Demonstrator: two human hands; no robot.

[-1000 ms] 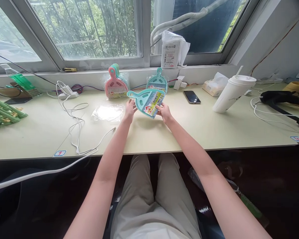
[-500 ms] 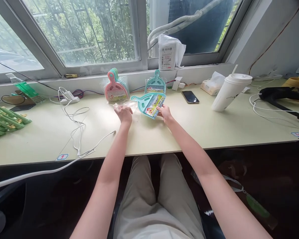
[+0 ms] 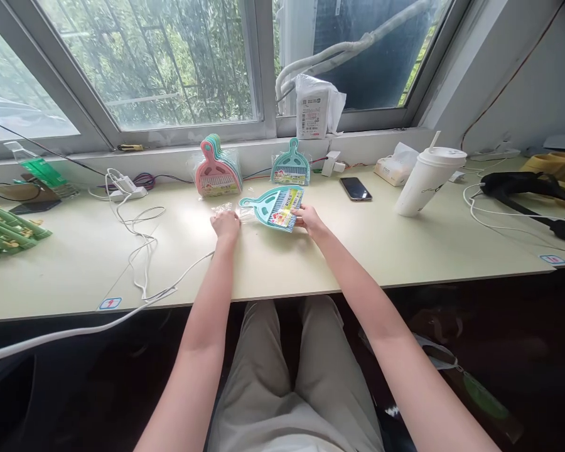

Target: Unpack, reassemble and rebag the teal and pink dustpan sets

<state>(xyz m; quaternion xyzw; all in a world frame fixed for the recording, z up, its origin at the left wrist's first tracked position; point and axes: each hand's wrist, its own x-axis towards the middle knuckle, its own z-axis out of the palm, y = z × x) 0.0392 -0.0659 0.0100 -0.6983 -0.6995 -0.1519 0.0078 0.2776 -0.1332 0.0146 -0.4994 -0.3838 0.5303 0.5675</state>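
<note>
My right hand [image 3: 309,221] grips the wide right edge of a teal dustpan [image 3: 262,207] with a small brush and a printed label card on it. The dustpan's handle points left, over a clear plastic bag [image 3: 247,215]. My left hand [image 3: 226,226] rests on the table with its fingers closed on the bag's crumpled left part. Behind it stands a stack of dustpan sets in clear wrapping, with a pink dustpan [image 3: 216,174] in front. Another wrapped teal dustpan [image 3: 290,168] leans against the wall under the window.
A phone [image 3: 356,188], a tissue pack [image 3: 395,166] and a white cup with a straw [image 3: 428,182] stand on the right. White cables [image 3: 145,245] run across the left side, near a power strip [image 3: 128,188], a green bottle [image 3: 42,168] and green bundled stalks [image 3: 9,233].
My right hand has moved the dustpan slightly left and turned it more level. My left hand's fingers have drawn together on the plastic bag. The view has tilted slightly.
</note>
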